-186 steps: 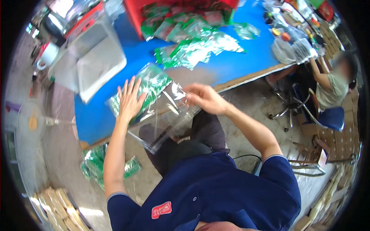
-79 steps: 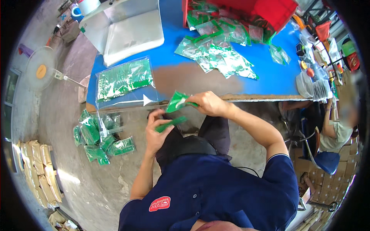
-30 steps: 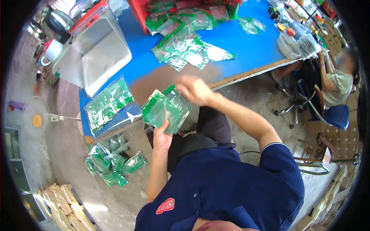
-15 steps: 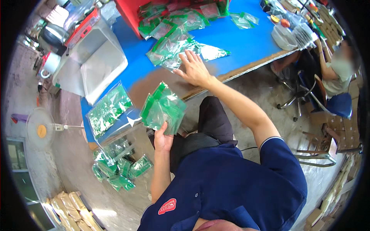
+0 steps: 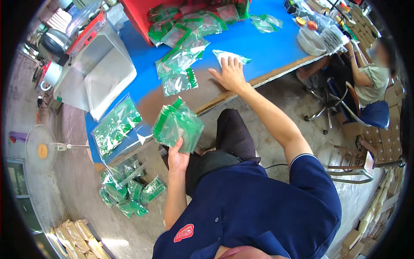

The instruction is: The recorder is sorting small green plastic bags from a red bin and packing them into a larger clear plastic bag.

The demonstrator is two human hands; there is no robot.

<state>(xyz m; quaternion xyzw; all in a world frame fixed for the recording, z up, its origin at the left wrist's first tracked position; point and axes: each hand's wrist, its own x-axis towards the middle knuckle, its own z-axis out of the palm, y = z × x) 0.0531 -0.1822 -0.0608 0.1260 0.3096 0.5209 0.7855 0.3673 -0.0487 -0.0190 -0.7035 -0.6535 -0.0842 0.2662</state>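
My left hand (image 5: pixel 177 160) grips a small fanned stack of clear plastic packets with green edges (image 5: pixel 179 127), held up off the table's near edge. Over the blue table, my right hand (image 5: pixel 233 77) is open with its fingers spread. Its fingertips overlap a shiny whitish packet with a green tip (image 5: pixel 230 55); whether they press on it I cannot tell. Left of that hand, one green-edged packet (image 5: pixel 177 83) lies near the foot of a loose packet pile (image 5: pixel 183 54). That pile trails out of a red bin (image 5: pixel 140 19) holding more packets.
A grey open container (image 5: pixel 110 80) stands at the left. In front of it lies a large clear bag with green packets (image 5: pixel 116 127). More bagged packets (image 5: pixel 131 190) are below the table's left end. A clear tub (image 5: pixel 311 41) sits at the right, near a seated person (image 5: pixel 373 77).
My right hand has shifted rightward, away from the pile. The whitish packet now lies apart from it, and a single packet shows at the pile's near end. My left hand still holds its stack.
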